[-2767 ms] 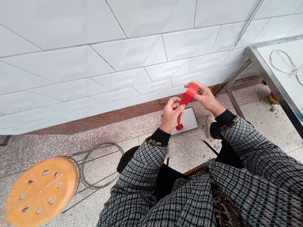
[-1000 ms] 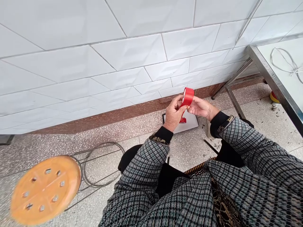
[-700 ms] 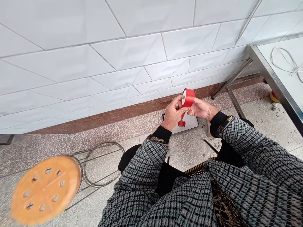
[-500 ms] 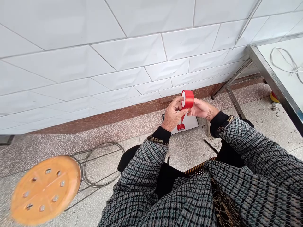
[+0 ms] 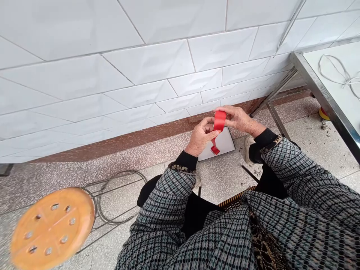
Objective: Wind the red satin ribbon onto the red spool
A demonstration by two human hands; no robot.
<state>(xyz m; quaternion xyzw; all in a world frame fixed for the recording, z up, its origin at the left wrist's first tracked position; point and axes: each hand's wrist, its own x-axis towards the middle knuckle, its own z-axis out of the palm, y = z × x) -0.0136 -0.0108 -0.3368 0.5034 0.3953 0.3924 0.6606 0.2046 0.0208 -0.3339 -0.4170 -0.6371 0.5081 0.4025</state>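
Note:
A roll of red ribbon (image 5: pixel 219 120) is held up between both hands, above the floor. My left hand (image 5: pixel 200 137) grips its left side and lower edge, thumb pressed at the bottom. At the right, my right hand (image 5: pixel 239 119) has its fingers over the top and its thumb near the side of the roll. A loose red piece (image 5: pixel 215 150) hangs below the roll by a narrow strip. Beneath it on the floor lies a white board or shallow box (image 5: pixel 225 141) with a dark edge, partly hidden by my left hand.
An orange round stool (image 5: pixel 53 227) with metal legs lies tipped at the left. A metal-framed table (image 5: pixel 323 88) with a white cable (image 5: pixel 337 75) stands right. A white tiled wall (image 5: pixel 157 60) rises ahead. Small debris dots the floor beside a red and yellow object (image 5: pixel 324 114).
My right hand has moved from below and behind the roll to its upper right side. The roll has turned and dropped slightly, and the hanging red piece has twisted.

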